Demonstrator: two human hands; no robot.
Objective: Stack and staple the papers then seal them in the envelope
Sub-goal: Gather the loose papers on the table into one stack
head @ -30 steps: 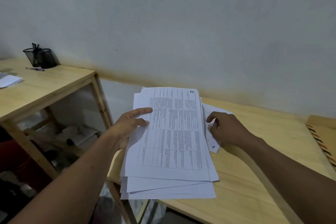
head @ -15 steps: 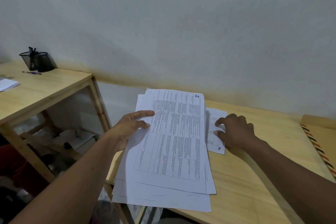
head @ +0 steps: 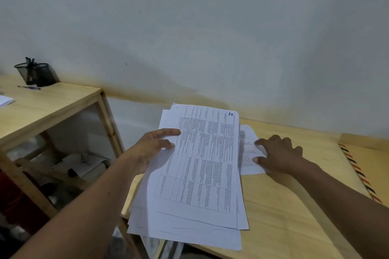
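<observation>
A loose stack of white printed papers (head: 202, 174) with a table on its top sheet overhangs the front left corner of the wooden desk (head: 294, 216). My left hand (head: 153, 149) grips the stack's left edge, thumb on top. To the right, my right hand (head: 280, 153) presses fingers flat on a separate printed sheet (head: 248, 153) lying on the desk, partly tucked under the stack. A brown envelope (head: 370, 166) with a striped border lies at the desk's far right edge. No stapler is in view.
A second wooden table (head: 42, 107) stands to the left, carrying a black mesh pen holder (head: 35, 73), a pen (head: 29, 87) and a white paper (head: 5, 100). Clutter sits on the shelf (head: 73, 164) below it. A white wall runs behind.
My right hand has slid the single sheet to the right and flattened onto it. The stack in my left hand has shifted slightly, its lower sheets less fanned out.
</observation>
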